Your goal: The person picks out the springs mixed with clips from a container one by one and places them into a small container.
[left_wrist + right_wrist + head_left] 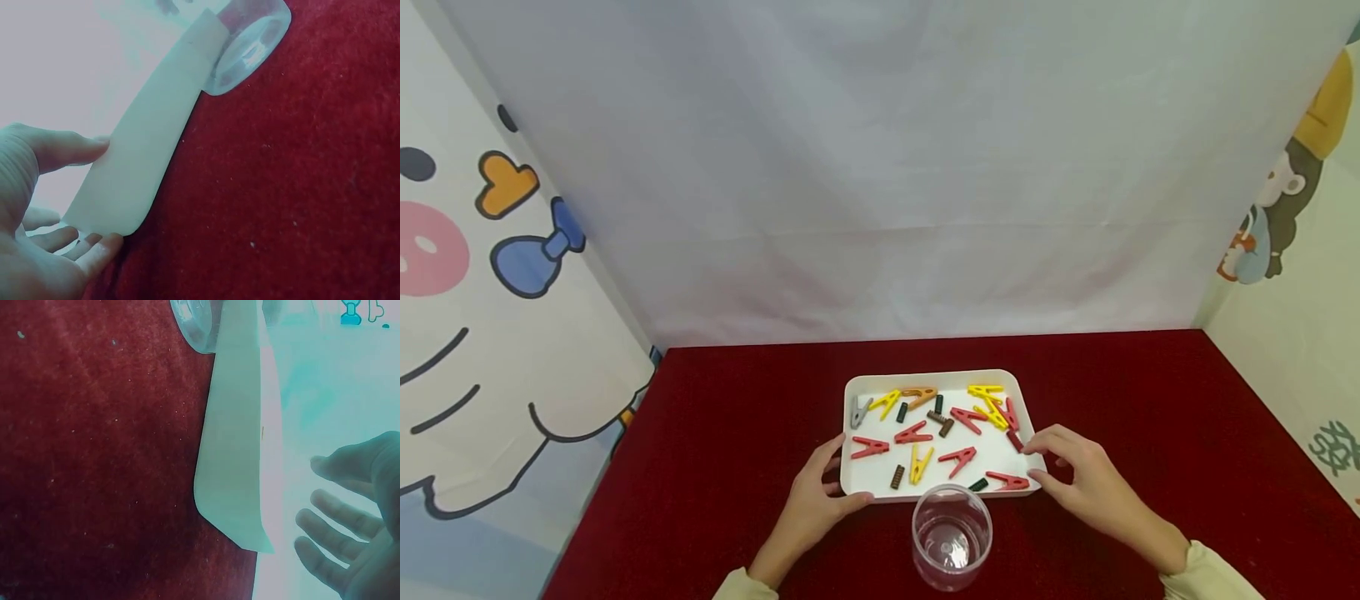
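In the head view, a white tray point(871, 477) holds several plastic clips, among them red clips point(1009, 481), yellow clips point(915, 475), an orange clip point(922, 398) and a grey clip point(858, 414). Small ridged brown point(897, 477) and dark green pieces point(902, 412) lie among them. My left hand point(808, 500) grips the tray's front left corner, thumb at the front rim and fingers along the left side. My right hand point(1086, 479) is at the tray's right edge, nearest a dark red ridged piece point(1015, 441). Its fingers are loosely bent and spread, with nothing between them.
A clear round cup point(951, 550) stands right in front of the tray, between my forearms. Dark red cloth point(737, 433) covers the table. A white sheet point(925, 208) hangs behind, and printed panels point(475, 375) stand at both sides.
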`<state>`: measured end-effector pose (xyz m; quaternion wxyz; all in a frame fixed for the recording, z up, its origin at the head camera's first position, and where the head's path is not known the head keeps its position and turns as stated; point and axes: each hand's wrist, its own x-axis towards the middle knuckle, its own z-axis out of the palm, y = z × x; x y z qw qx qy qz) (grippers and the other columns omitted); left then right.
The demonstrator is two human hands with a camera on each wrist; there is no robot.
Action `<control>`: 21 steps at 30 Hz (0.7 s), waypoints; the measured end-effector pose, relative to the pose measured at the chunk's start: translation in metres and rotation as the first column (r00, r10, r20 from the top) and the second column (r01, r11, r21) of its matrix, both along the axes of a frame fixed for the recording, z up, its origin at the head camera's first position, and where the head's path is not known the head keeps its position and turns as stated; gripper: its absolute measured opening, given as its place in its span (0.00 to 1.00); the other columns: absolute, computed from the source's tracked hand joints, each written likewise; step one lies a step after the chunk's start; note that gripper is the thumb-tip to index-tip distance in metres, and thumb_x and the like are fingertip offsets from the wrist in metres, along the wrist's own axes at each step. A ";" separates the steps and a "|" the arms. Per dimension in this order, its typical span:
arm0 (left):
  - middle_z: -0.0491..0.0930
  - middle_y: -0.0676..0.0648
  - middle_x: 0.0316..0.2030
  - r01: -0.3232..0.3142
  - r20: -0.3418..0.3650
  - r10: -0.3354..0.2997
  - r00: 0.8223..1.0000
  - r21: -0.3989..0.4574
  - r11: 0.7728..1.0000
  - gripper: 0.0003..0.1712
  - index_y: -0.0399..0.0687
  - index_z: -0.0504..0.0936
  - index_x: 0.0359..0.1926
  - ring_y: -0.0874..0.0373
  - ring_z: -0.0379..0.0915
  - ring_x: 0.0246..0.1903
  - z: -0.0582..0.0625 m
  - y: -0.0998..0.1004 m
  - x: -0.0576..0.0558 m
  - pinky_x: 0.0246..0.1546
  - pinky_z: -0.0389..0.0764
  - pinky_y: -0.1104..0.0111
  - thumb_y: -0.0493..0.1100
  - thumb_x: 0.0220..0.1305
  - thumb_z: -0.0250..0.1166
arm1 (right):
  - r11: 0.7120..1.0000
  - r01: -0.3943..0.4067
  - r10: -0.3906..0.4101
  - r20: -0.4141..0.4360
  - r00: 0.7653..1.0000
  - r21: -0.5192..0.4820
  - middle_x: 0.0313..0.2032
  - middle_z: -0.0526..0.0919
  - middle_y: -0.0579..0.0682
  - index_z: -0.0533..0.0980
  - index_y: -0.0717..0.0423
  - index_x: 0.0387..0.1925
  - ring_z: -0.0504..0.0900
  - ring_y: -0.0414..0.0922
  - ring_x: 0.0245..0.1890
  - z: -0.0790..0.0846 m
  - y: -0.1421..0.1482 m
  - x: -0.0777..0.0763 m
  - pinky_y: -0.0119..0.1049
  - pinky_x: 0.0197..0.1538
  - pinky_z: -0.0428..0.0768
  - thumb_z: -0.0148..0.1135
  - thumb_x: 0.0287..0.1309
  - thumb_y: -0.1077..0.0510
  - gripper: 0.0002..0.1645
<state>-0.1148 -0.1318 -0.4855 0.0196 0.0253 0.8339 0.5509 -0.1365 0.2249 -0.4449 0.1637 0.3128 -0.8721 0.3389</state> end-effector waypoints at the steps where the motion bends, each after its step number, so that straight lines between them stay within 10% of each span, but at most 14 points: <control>1: 0.64 0.39 0.63 0.001 -0.005 -0.001 1.000 0.000 1.000 0.52 0.42 0.61 0.68 0.42 0.67 0.56 0.000 0.000 0.000 0.43 0.79 0.62 0.41 0.43 0.78 | 1.000 0.001 -0.001 -0.001 1.000 0.002 0.37 0.79 0.40 0.78 0.44 0.35 0.76 0.40 0.33 0.000 -0.001 -0.001 0.33 0.29 0.76 0.73 0.37 0.71 0.24; 21: 0.66 0.35 0.60 -0.038 0.054 0.040 0.998 -0.031 0.999 0.53 0.40 0.62 0.68 0.42 0.70 0.52 0.010 0.003 0.001 0.41 0.80 0.61 0.39 0.40 0.79 | 0.997 -0.076 0.075 0.026 0.997 0.029 0.29 0.78 0.42 0.79 0.52 0.30 0.74 0.40 0.29 -0.010 -0.017 -0.014 0.32 0.29 0.72 0.73 0.34 0.72 0.19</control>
